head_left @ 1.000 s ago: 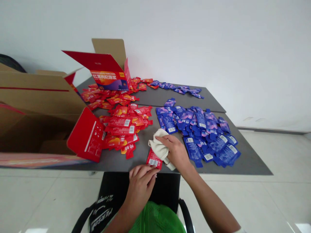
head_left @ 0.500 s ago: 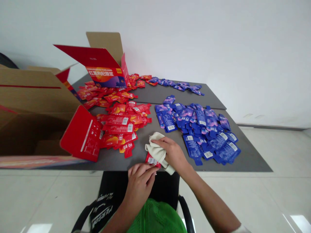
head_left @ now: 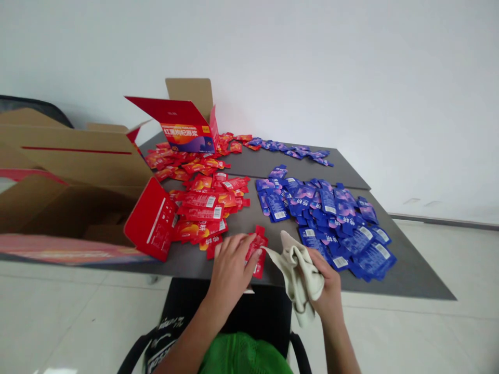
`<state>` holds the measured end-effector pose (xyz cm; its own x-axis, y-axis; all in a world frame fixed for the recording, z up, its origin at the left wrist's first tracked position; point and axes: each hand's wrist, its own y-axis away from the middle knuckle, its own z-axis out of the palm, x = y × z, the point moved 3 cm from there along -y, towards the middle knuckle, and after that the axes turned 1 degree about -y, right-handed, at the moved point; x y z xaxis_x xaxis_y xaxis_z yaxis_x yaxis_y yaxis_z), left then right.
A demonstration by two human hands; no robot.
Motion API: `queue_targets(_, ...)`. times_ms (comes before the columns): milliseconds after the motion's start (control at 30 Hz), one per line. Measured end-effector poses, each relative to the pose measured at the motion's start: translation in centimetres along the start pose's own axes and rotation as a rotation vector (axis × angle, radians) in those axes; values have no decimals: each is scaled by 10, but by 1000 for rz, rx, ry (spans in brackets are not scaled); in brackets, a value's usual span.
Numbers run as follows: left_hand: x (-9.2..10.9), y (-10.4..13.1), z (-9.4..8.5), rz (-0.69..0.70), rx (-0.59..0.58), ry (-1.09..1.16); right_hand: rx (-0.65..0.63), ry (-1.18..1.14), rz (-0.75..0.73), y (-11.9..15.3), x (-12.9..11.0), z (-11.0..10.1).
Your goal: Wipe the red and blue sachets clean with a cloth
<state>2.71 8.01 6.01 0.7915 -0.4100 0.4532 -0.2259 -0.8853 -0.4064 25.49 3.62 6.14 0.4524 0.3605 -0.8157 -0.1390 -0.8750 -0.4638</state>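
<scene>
One red sachet (head_left: 258, 254) lies near the table's front edge, its cap end pointing away from me. My left hand (head_left: 233, 265) is on its left side, with thumb and fingers apart and the fingertips over the sachet. To the right, my right hand (head_left: 327, 283) grips a crumpled cream cloth (head_left: 298, 275), which hangs partly past the table edge. One corner of the cloth reaches the sachet beside my left thumb. A pile of red sachets (head_left: 202, 208) lies to the left, and a heap of blue sachets (head_left: 331, 213) lies to the right.
A large open carton (head_left: 78, 171) fills the left of the grey table (head_left: 413, 265). Farther back stands a smaller open red box (head_left: 187, 136) among red sachets. A row of blue sachets (head_left: 296, 149) lies along the back. A chair (head_left: 268, 306) is below the front edge.
My right hand has lifted the cloth off the sachet and moved right. The sachet shows more fully and points away now. My left hand has moved up over its left side. The view has shifted.
</scene>
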Motion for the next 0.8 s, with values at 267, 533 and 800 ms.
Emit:
queue_targets(267,-1,-36,39,-103,-175,-79,-71,-108,-10,15,19,-14)
queue_targets(533,-15,-64,37,-95,-278,196,-124,-135,26,16,29,-17)
queue_targets(800,6,-48,-28,235,-203,414,-111,-154,-18,17,28,-17)
